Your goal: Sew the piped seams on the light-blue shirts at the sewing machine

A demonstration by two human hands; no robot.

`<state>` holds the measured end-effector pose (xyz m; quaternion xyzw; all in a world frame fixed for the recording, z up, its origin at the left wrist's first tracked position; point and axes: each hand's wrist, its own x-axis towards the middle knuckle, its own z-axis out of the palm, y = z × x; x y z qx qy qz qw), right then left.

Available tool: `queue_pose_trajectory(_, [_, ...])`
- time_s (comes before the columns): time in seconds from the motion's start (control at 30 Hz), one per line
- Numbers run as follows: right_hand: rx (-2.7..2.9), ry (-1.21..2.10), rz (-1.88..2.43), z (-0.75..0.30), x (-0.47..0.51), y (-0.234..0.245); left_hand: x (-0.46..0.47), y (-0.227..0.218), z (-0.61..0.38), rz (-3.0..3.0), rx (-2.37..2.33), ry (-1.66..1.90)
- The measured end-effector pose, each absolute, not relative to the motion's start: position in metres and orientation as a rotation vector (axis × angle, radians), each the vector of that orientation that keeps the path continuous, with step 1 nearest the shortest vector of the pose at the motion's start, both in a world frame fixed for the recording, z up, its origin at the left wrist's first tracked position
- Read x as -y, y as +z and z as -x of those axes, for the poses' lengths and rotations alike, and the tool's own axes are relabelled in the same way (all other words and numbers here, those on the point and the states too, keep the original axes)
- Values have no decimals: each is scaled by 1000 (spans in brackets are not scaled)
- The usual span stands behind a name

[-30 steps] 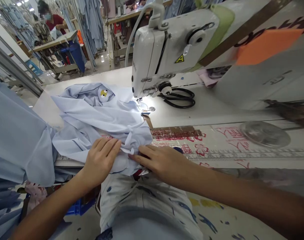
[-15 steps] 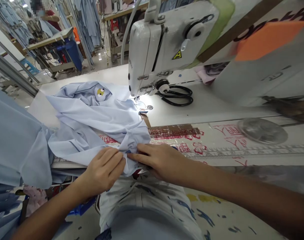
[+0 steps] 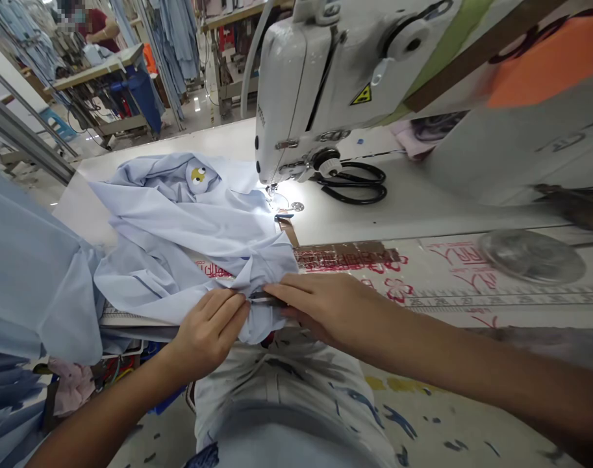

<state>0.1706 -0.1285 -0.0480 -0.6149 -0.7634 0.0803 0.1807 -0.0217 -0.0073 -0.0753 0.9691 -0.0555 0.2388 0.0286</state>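
Now | left hand (image 3: pixel 209 330): grip pinching cloth (image 3: pixel 193 224) | right hand (image 3: pixel 328 302): closed on tool (image 3: pixel 267 300) (half-hidden)

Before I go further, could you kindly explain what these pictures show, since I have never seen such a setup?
No robot is used here; a head-worn camera looks forward and down over a pale table. On it stands a white sewing machine, with black-handled scissors lying nearby and a printed measuring scale along the near edge. Light-blue fabric lies rumpled there too. The bare left hand grips a fold of it; the bare right hand holds a thin metal tool against it, too covered to name.
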Motion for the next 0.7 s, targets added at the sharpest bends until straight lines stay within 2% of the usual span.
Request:
queue_pose_trajectory(0.1, [2260, -93, 1768, -165, 127, -51, 7, -75, 21, -2983, 208, 762])
queue_pose_trajectory(0.2, [2299, -268, 1770, -162, 127, -49, 7, -75, 20, -2982, 224, 743])
queue_pose_trajectory(0.7, [2336, -266, 1774, -159, 127, -52, 7, -74, 19, -2989, 228, 755])
